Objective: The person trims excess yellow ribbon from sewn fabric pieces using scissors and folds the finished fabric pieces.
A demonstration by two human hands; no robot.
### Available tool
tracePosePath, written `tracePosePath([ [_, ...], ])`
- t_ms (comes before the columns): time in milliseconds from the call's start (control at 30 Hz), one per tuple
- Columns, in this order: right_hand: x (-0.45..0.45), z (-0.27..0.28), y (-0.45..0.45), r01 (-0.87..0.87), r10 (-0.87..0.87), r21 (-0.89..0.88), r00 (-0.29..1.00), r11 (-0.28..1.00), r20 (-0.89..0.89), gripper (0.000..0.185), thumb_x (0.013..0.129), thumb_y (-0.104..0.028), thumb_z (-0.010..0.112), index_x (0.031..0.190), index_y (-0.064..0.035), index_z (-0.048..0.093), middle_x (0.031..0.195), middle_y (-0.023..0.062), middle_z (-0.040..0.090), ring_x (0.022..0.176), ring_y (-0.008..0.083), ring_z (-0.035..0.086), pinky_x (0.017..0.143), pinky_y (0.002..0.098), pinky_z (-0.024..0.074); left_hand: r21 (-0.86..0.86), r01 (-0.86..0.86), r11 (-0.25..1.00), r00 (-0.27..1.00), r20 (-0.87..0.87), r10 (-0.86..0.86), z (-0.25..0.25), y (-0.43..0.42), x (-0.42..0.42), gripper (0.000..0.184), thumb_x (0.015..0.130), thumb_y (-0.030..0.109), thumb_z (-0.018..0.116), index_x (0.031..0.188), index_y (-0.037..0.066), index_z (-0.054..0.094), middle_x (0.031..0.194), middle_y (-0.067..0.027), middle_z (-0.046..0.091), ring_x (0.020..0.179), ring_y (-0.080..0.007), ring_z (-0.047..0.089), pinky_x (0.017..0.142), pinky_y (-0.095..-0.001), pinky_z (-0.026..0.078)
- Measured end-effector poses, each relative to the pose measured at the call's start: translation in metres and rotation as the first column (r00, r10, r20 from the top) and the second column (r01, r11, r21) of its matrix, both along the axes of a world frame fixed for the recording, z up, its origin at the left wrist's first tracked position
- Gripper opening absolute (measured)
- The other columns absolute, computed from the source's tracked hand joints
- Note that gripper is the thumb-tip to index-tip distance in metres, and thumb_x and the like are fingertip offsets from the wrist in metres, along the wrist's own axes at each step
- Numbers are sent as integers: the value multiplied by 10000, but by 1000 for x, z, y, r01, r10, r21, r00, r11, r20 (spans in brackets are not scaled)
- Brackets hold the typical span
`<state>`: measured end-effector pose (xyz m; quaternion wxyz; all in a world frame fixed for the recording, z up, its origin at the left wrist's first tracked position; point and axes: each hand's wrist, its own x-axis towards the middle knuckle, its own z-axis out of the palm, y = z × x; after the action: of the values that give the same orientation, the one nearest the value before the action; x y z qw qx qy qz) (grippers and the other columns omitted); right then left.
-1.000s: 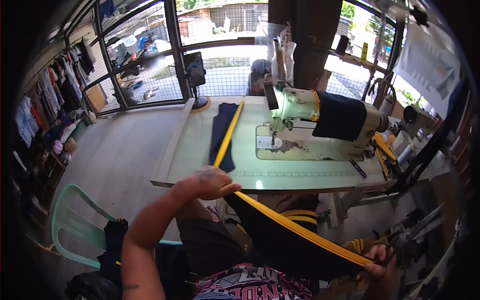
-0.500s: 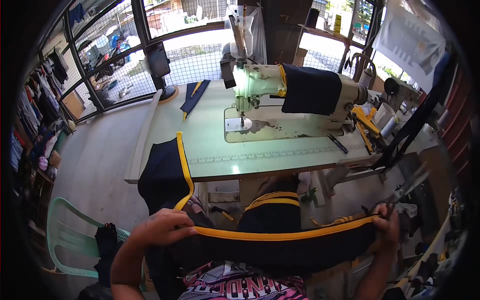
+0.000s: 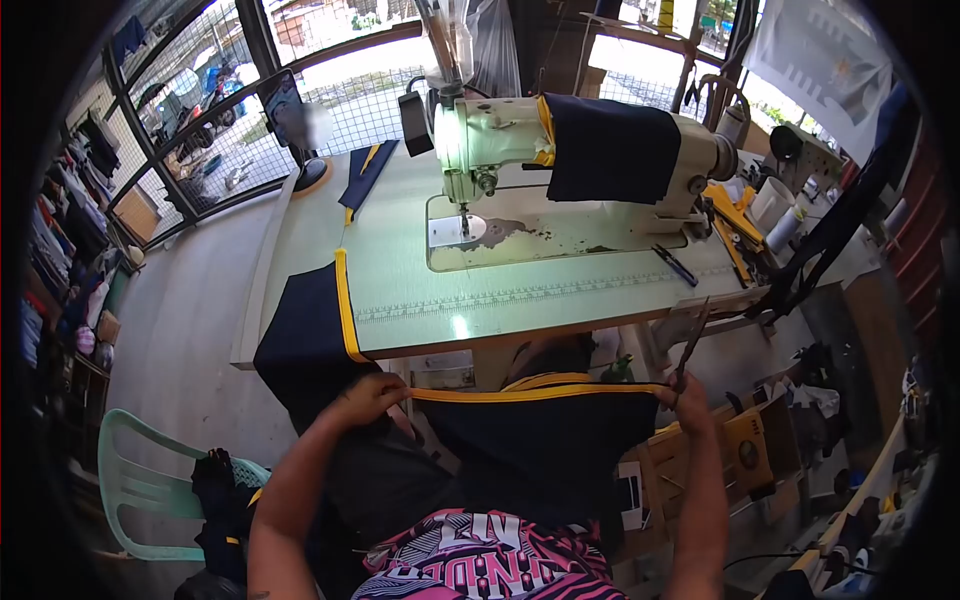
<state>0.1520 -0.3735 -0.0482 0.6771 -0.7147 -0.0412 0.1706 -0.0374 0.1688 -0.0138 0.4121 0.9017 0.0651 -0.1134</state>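
A dark navy fabric piece (image 3: 540, 440) with a yellow edge binding hangs stretched across my lap. My left hand (image 3: 372, 398) pinches the bound edge at its left end. At the other end, my right hand (image 3: 688, 402) grips the same edge and also has a pair of scissors (image 3: 692, 345) in it, blades pointing up. Left of my left hand, another navy section (image 3: 305, 320) with yellow trim drapes over the table's front edge. The sewing machine (image 3: 500, 130) stands beyond my hands with navy cloth (image 3: 612, 150) laid over its arm.
The sewing table (image 3: 400, 270) carries a printed ruler strip along its front. A small dark tool (image 3: 675, 266) lies at its right, near yellow strips (image 3: 730, 212). A phone on a stand (image 3: 285, 110) is at the back left. A green plastic chair (image 3: 135, 485) stands at left.
Both hands have moved up, closer to the table, and nearer each other, with the bound edge between them. The scissors have turned from pointing right to pointing up. The view has shifted slightly.
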Motion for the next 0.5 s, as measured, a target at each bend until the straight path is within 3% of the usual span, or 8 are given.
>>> tracePosePath([
  [67, 5, -2, 2, -14, 13, 16, 999, 1000, 35, 296, 767, -17, 740, 848, -118, 474, 774, 29, 531, 591, 148, 499, 579, 279, 438, 6, -6, 1000, 999, 53, 5, -4, 5, 1, 297, 966, 280, 605, 1001, -2, 693, 824, -92, 661, 657, -177, 542, 622, -304, 454],
  [167, 4, -4, 3, 6, -5, -13, 999, 1000, 43, 261, 785, -46, 736, 862, -99, 492, 776, 31, 532, 604, 154, 506, 585, 283, 440, 2, -75, 997, 997, -29, 75, -3, 1, 5, 305, 966, 288, 600, 1035, 3, 685, 859, -100, 665, 694, -180, 556, 648, -313, 462],
  [233, -1, -11, 6, 183, -131, -282, 972, 942, 193, 181, 843, -84, 688, 883, -66, 513, 777, 44, 535, 615, 166, 507, 588, 300, 435, -5, -3, 1000, 1000, -11, 3, -11, 2, 7, 325, 968, 293, 593, 1087, 0, 668, 894, -111, 676, 739, -198, 597, 682, -321, 486],
  [300, -22, -11, 10, 372, -149, -507, 892, 778, 426, 128, 914, -131, 621, 905, -40, 532, 788, 59, 546, 626, 179, 504, 597, 321, 430, 19, -23, 1000, 999, -47, 24, -9, -1, 4, 315, 958, 259, 603, 1132, 1, 650, 933, -117, 683, 786, -211, 631, 718, -312, 505],
  [333, -47, 20, 27, 360, -126, -571, 904, 738, 408, 127, 951, -142, 573, 901, -32, 531, 775, 60, 554, 630, 179, 504, 602, 338, 421, 31, -48, 998, 998, -47, 49, -6, -2, 3, 315, 958, 259, 603, 1132, 1, 650, 933, -117, 683, 786, -211, 631, 718, -312, 505],
  [400, -91, 61, 50, 221, -58, -592, 958, 775, 282, 212, 941, -194, 634, 981, 0, 557, 796, 94, 598, 702, 206, 585, 667, 358, 466, -100, -24, 995, 996, -82, 15, -1, -2, -6, 294, 947, 199, 607, 1147, -14, 639, 944, -128, 685, 822, -222, 649, 739, -300, 514],
  [433, -113, 65, 62, 128, -74, -393, 986, 911, 149, 168, 939, -164, 630, 953, -17, 547, 775, 75, 599, 660, 167, 576, 622, 311, 472, -90, -39, 995, 995, -93, 30, -2, 0, -13, 294, 947, 199, 607, 1147, -14, 639, 944, -128, 685, 822, -222, 649, 739, -300, 514],
  [500, -153, 105, 96, -166, 145, -133, 977, 977, -157, 116, 953, -138, 599, 931, -39, 541, 738, 61, 598, 593, 138, 587, 554, 261, 469, -43, -10, 999, 1000, -11, 9, -4, 2, -18, 279, 941, 172, 608, 1140, -20, 639, 943, -130, 685, 808, -216, 642, 728, -295, 510],
])
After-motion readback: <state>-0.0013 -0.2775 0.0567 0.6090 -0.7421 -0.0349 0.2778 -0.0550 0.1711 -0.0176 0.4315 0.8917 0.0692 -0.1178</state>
